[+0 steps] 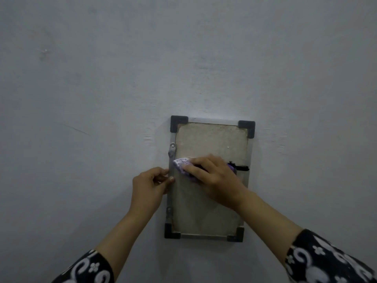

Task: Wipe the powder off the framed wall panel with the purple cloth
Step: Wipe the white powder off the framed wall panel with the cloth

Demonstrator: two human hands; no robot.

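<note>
A small framed wall panel (211, 139) hangs on the grey wall, with a metal frame, black plastic corners and a dull beige face dusted with pale powder. My right hand (216, 172) lies flat across the panel's middle, pressing the purple cloth (182, 164) against the face near the left frame edge. The cloth's tip carries whitish powder. A dark frayed strip (241, 168) sticks out to the right of my hand. My left hand (150, 183) pinches the panel's left frame rail with thumb and fingertips.
Bare grey painted wall (102, 99) surrounds the panel on every side. Two small metal brackets (172, 151) sit on the left frame rail. Patterned black-and-white sleeves (326, 260) cover both forearms at the bottom.
</note>
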